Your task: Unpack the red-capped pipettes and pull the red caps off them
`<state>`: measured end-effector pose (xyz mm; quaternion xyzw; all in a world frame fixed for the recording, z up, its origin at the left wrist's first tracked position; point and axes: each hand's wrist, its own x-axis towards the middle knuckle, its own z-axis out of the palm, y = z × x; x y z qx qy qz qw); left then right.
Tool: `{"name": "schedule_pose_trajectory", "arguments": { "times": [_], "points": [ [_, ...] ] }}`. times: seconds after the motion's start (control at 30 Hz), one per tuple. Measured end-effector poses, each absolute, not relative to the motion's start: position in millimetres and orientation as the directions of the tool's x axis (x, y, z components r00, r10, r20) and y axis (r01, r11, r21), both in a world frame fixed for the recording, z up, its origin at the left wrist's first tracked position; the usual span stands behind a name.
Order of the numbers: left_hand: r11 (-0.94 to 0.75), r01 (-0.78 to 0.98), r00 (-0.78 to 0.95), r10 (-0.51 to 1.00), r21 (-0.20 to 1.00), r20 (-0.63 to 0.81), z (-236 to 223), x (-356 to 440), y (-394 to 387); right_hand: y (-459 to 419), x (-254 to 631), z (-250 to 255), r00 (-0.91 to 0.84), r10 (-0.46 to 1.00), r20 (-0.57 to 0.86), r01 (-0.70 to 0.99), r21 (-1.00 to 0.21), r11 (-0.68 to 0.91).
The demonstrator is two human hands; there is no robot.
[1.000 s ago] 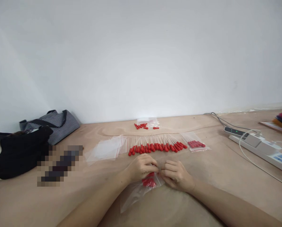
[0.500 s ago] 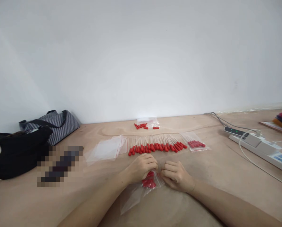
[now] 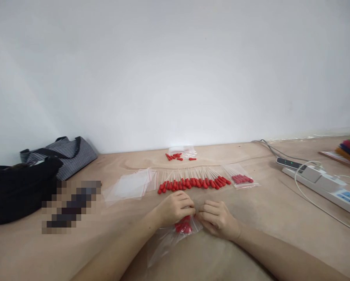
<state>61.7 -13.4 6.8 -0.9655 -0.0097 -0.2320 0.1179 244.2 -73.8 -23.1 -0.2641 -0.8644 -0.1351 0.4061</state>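
A clear zip bag [image 3: 196, 225] with several red bulbs [image 3: 183, 226] inside lies at the near middle of the table. My left hand [image 3: 176, 207] is closed over its upper part, fingers curled and covering some of the red bulbs. At the bag's right edge my right hand [image 3: 218, 219] is closed too, its fingertips pinching the plastic close to the left hand. The fingers hide the exact grip. Just beyond my hands lies a fanned row of droppers [image 3: 192, 182], red bulbs towards me and thin pale tubes pointing away.
Flat zip bags [image 3: 131, 185] lie left of the row, and a filled bag [image 3: 241, 177] lies right. Loose red bulbs [image 3: 172, 157] and another bag [image 3: 181, 149] sit near the wall. A power strip [image 3: 324, 187] with cables stands right; a black bag [image 3: 22, 191] and striped bag [image 3: 72, 156] left.
Both hands keep their places on the zip bag, with only slight finger movement. The left fingers sit a little lower over the red bulbs. The view has shifted slightly.
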Motion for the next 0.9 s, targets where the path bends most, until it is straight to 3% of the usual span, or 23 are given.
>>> {"name": "schedule_pose_trajectory", "arguments": {
  "times": [0.2, 0.57, 0.9],
  "points": [
    [-0.953, 0.063, 0.929, -0.052, -0.295, 0.366, 14.2, 61.8, -15.8, -73.7, 244.2, -26.0, -0.531, 0.37, 0.762, 0.59, 0.019, 0.807],
    [-0.954, 0.096, 0.89, -0.046, -0.284, 0.454, 13.0, 59.7, -11.7, -73.5, 244.9, -26.6, -0.51, 0.355, 0.784, 0.599, 0.027, 0.8],
    [-0.958, 0.074, 0.909, -0.049, -0.276, 0.414, 14.9, 62.6, -16.2, -75.0, 243.4, -25.3, -0.49, 0.337, 0.804, 0.594, 0.024, 0.804]
  ]
}}
